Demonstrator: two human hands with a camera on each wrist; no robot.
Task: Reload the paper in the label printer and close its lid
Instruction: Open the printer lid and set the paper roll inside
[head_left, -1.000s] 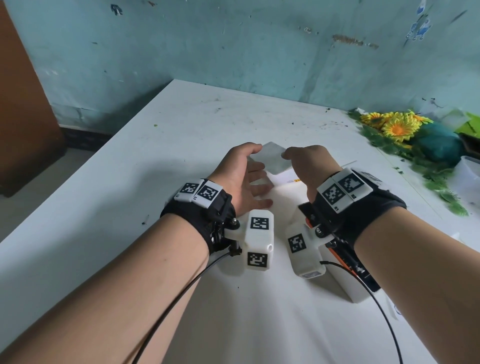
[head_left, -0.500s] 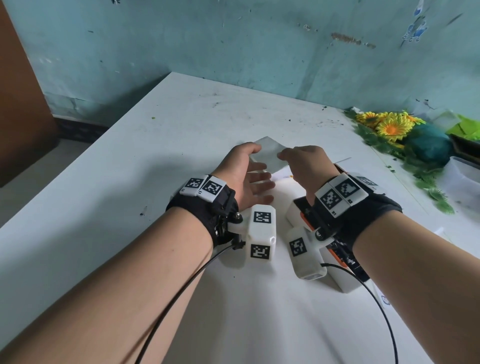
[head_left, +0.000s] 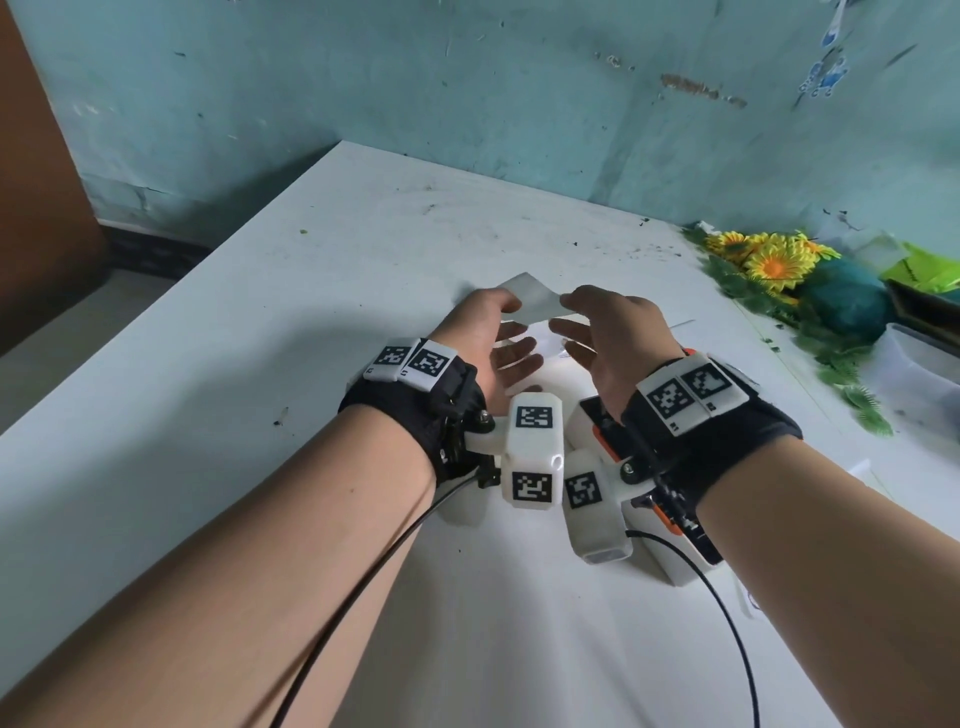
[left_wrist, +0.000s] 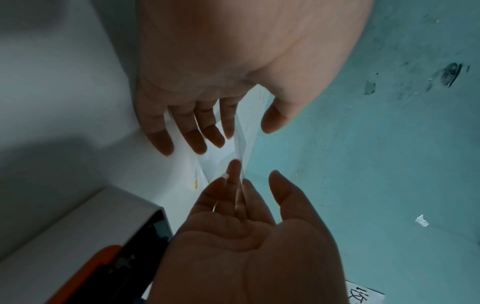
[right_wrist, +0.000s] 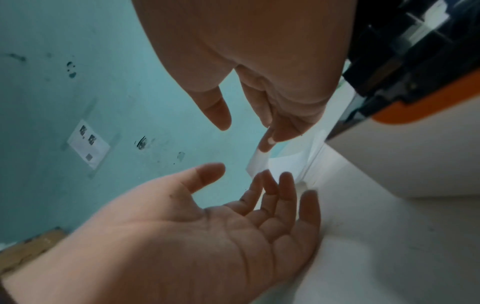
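A white table (head_left: 260, 338) stands against a blue-green wall (head_left: 519, 104), and its top is marked with small dark specks. At the far right of the table lies a heap of yellow flowers (head_left: 774, 265) with green leaves, next to a dark green round thing that I cannot identify. Near the front of the table stands the label printer (head_left: 685, 566), white with an orange edge and a dark inner part; it sits under the right wrist and is mostly hidden in the head view. In the right wrist view its dark inside shows, so the lid seems open, but the lid itself I cannot make out. Beyond the printer, a strip of white paper (head_left: 530, 301) rises above the table between the two hands. The left hand (head_left: 488, 343) has its fingers spread and nearly straight, the thumb apart from them; its fingertips are at the left edge of the paper, and whether they touch it I cannot tell. The right hand (head_left: 608, 338) is also loose and spread, with one fingertip against the right edge of the paper and the thumb held away, so neither hand clamps the paper.
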